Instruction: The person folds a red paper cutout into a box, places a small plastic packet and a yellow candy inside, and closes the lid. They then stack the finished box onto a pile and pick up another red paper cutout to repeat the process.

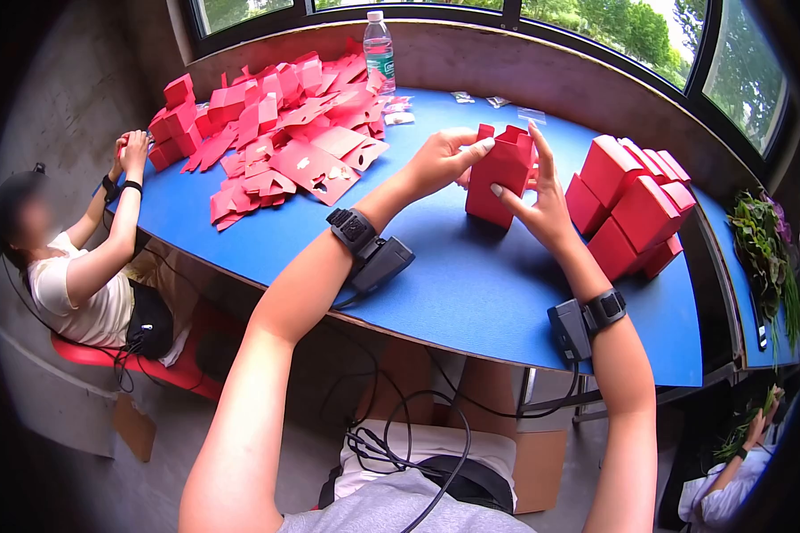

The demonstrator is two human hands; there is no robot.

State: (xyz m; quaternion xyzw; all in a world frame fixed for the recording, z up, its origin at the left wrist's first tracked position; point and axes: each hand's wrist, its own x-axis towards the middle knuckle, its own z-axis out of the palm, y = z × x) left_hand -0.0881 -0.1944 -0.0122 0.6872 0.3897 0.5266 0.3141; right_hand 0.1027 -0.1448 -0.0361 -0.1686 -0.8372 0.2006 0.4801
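A red cardboard box (492,191) stands upright on the blue table, its top open with flaps sticking up. My left hand (446,163) is at the box's upper left, thumb and fingers closed on a top flap. Around the right side is my right hand (542,202), its thumb against the front face and its index finger raised along the top edge. Between them, both hands hold the box. Just right of my right hand is a stack of closed red boxes (636,209).
Flat and partly folded red cardboard pieces (316,164) are heaped at the back left of the table (400,275). A water bottle (379,53) and small plastic packets (398,117) stand behind. A co-worker (89,258) sits at left; plants (764,249) lie at right.
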